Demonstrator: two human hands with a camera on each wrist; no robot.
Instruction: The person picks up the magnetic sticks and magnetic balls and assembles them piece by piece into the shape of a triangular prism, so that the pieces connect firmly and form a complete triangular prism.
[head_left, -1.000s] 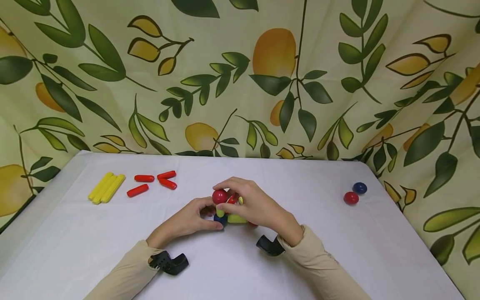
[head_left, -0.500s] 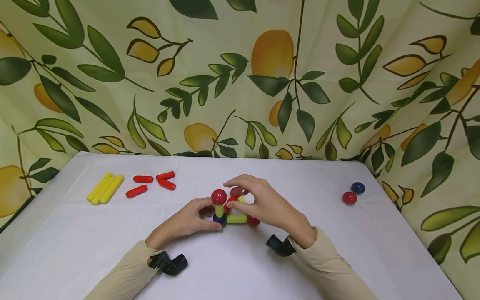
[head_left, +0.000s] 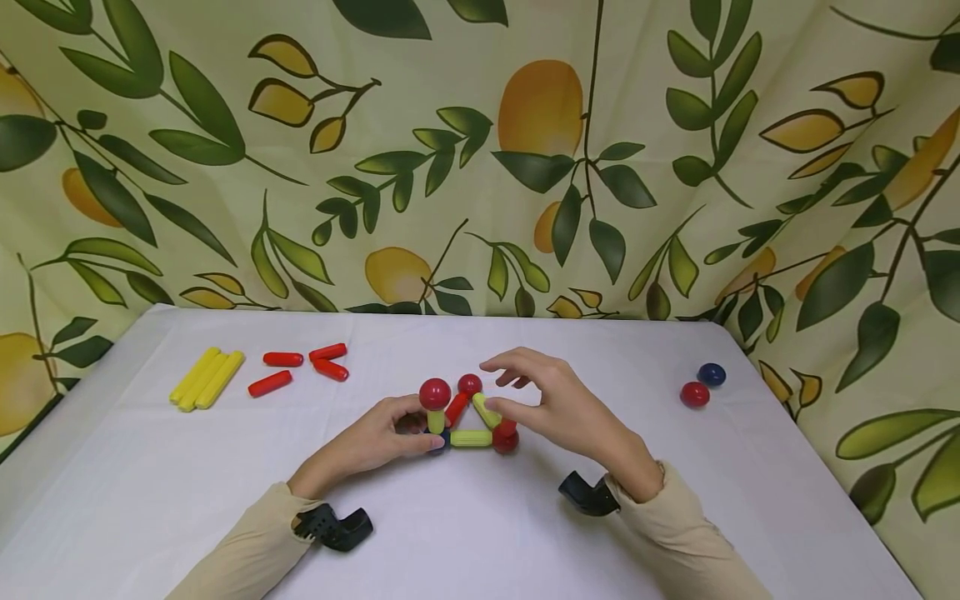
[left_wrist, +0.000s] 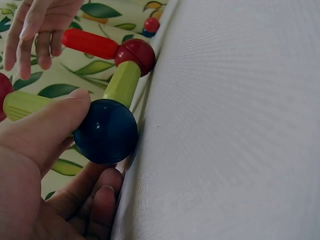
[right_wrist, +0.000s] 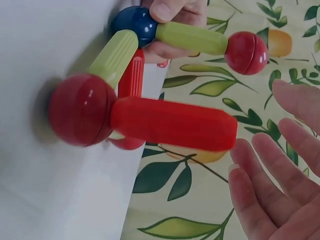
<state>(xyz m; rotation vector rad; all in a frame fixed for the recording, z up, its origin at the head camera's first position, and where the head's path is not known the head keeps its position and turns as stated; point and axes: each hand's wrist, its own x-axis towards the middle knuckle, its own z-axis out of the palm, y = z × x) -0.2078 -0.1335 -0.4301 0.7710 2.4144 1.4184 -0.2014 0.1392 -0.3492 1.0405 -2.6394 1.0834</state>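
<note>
A triangular frame of building rods and balls sits on the table in front of me. My left hand (head_left: 382,442) pinches its blue ball (left_wrist: 106,131) at the near left corner. From that ball rises a yellow-green rod (right_wrist: 191,38) topped by a red ball (head_left: 435,394). Another yellow-green rod (head_left: 471,438) runs along the front to a red corner ball (right_wrist: 81,110), where a red rod (right_wrist: 172,123) stands up, its top end bare. The back corner is a red ball (head_left: 470,384). My right hand (head_left: 570,408) holds nothing, fingers spread beside the upright red rod.
Three yellow rods (head_left: 207,379) lie side by side at the far left. Several short red rods (head_left: 282,359) lie next to them. On the right are a loose red ball (head_left: 694,395) and a blue ball (head_left: 712,374). A patterned curtain (head_left: 420,167) hangs behind the white table (head_left: 480,533).
My right hand has let go of the red ball atop the upright rod and drawn away to the right, uncovering the frame. My left hand keeps its hold on the blue ball.
</note>
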